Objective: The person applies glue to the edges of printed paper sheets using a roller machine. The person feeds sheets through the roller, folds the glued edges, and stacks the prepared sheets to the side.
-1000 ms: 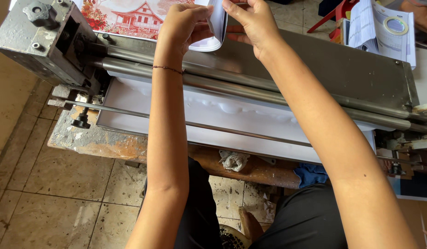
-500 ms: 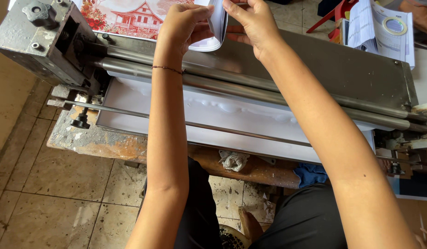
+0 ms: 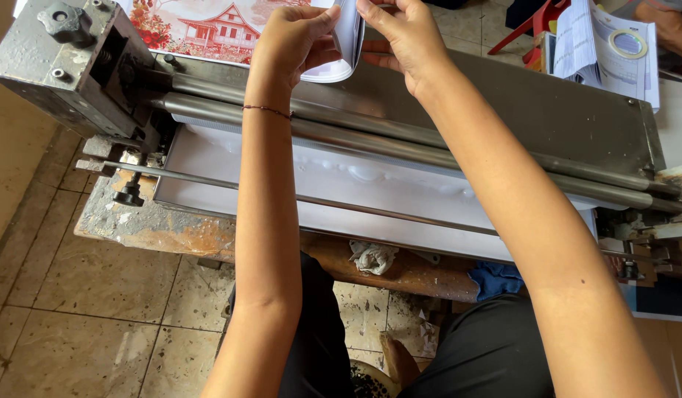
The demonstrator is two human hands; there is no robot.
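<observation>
Both my arms reach over a grey metal roller machine (image 3: 503, 110). My left hand (image 3: 293, 37) and my right hand (image 3: 400, 29) pinch the same white sheet (image 3: 347, 40) between them, above the machine's flat top; the sheet is bent upward into a fold and its lower edge curls down. Behind the hands lies a printed picture (image 3: 201, 26) of a red-roofed house with flowers. Two steel rollers (image 3: 341, 133) run across below my wrists, and a wide white sheet (image 3: 370, 191) comes out under them toward me.
The machine's end block with a black knob (image 3: 61, 18) stands at the far left. A thin guide rod (image 3: 208, 184) crosses the white sheet. Papers with a tape roll (image 3: 627, 44) lie at the far right beside another person's hand (image 3: 669, 26). A crumpled rag (image 3: 370, 256) rests on the rusty bench.
The small white sheet has been folded further: its two halves have come closer together and it stands more upright between my fingers. My arms have stayed in place.
</observation>
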